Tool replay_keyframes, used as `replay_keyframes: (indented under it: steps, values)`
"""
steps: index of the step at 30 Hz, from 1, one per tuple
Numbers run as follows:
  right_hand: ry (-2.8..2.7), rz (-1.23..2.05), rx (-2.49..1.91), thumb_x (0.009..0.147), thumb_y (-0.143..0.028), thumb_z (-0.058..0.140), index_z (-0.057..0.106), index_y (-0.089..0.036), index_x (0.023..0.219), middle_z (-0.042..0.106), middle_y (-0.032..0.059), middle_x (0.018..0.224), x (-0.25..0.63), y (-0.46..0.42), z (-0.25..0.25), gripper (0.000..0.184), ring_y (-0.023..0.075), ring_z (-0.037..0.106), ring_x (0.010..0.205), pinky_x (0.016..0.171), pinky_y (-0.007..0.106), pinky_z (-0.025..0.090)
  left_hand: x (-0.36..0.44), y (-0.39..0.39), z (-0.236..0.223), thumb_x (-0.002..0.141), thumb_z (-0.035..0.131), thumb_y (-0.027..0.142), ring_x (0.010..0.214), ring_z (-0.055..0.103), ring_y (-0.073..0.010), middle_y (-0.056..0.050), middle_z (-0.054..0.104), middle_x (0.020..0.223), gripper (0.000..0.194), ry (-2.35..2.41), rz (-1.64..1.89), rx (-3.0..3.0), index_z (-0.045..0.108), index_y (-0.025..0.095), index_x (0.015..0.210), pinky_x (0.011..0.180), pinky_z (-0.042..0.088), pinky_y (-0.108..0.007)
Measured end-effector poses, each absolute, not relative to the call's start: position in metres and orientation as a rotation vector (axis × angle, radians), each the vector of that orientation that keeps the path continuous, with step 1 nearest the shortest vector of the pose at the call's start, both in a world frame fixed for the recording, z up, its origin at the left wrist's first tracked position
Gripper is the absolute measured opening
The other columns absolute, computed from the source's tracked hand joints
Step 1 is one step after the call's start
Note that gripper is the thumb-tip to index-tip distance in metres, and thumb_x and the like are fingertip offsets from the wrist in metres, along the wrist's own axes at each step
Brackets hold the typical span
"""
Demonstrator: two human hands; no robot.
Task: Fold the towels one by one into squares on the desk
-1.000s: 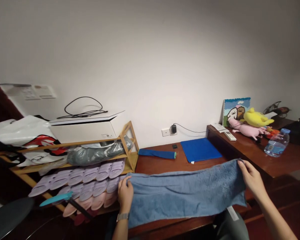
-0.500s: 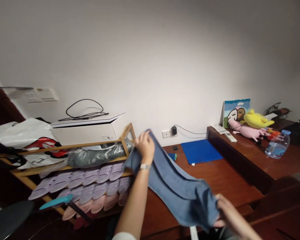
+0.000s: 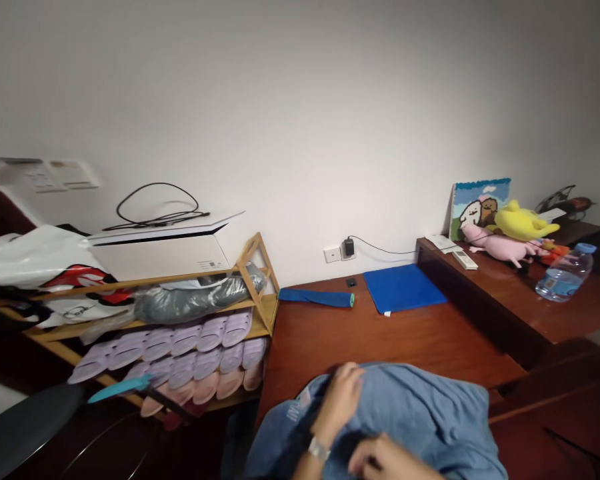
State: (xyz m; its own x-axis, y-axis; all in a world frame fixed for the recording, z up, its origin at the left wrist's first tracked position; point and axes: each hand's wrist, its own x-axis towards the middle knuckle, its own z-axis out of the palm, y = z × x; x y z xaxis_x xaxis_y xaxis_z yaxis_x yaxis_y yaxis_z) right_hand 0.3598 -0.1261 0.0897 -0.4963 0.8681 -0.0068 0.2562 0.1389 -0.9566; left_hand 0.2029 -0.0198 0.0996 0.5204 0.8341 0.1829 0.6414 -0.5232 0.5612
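The blue cloth [image 3: 423, 407] is touched by the left hand [image 3: 341, 397]. The right hand [image 3: 380, 456] is curled nearby. Whether cloth is gripped cannot be told

— Blue cloth [image 3: 420, 410]; full extent?
— Cut off by the lower edge; its pale print [image 3: 299, 405] is illegible.
— Hands?
— Right hand [image 3: 377, 457] is blurred; left hand [image 3: 341, 393] likewise; neither grip is determinable.
— Elsewhere?
— Box label [image 3: 210, 265] is too small to read.
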Motion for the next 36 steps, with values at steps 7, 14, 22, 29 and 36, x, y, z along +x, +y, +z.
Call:
replay_keyframes:
  steps: [7,14,22,29,36]
  values:
    - [-1.871,0.62,-1.699,0.098,-0.049,0.045,0.071,-0.026,0.13,0.067,0.011,0.139,0.483,-0.076,0.041,0.047,0.0314,0.059,0.133,0.117,0.051,0.042,0.091,-0.015,0.044,0.098,0.047,0.028,0.14,0.053,-0.027,-0.007,0.056,0.154,0.039,1.622,0.39,2.265,0.069,0.028,0.13,0.12,0.042,-0.045]
    - [-1.957,0.428,-1.69,0.095,-0.059,0.055,0.073,-0.034,0.125,0.071,0.0075,0.132,0.541,-0.097,0.008,0.044,0.0328,0.065,0.123,0.109,0.051,0.049,0.083,-0.001,0.075,0.089,0.057,0.019,0.117,0.064,-0.0253,-0.006,0.073,0.119,0.032,1.839,0.125,2.256,0.068,0.026,0.118,0.102,0.045,-0.037]
    - [-1.79,0.317,-1.735,0.088,-0.066,0.056,0.076,-0.034,0.088,0.076,0.008,0.091,0.587,-0.115,0.032,0.038,0.0337,0.074,0.09,0.084,0.048,0.06,0.056,0.01,0.102,0.094,0.049,0.031,0.089,0.07,-0.0198,-0.003,0.074,0.092,0.02,1.758,0.393,2.069,0.067,0.024,0.09,0.081,0.05,-0.029]
    - [-1.695,0.383,-1.725,0.082,-0.076,0.061,0.066,-0.028,0.082,0.073,0.0025,0.083,0.616,-0.097,0.142,0.048,0.023,0.069,0.077,0.074,0.032,0.056,0.028,0.011,0.176,0.093,0.049,0.048,0.102,0.074,-0.0258,-0.004,0.079,0.103,0.03,1.638,1.01,2.061,0.071,0.027,0.099,0.095,0.056,-0.039]
    - [-1.72,0.479,-1.705,0.069,-0.076,0.072,0.073,-0.028,0.074,0.073,0.0098,0.085,0.651,-0.093,0.219,0.049,0.0277,0.067,0.079,0.075,0.037,0.054,0.012,-0.01,0.244,0.078,0.063,0.031,0.104,0.073,-0.0233,-0.002,0.079,0.108,0.03,1.49,0.848,2.209,0.074,0.027,0.106,0.096,0.057,-0.034]
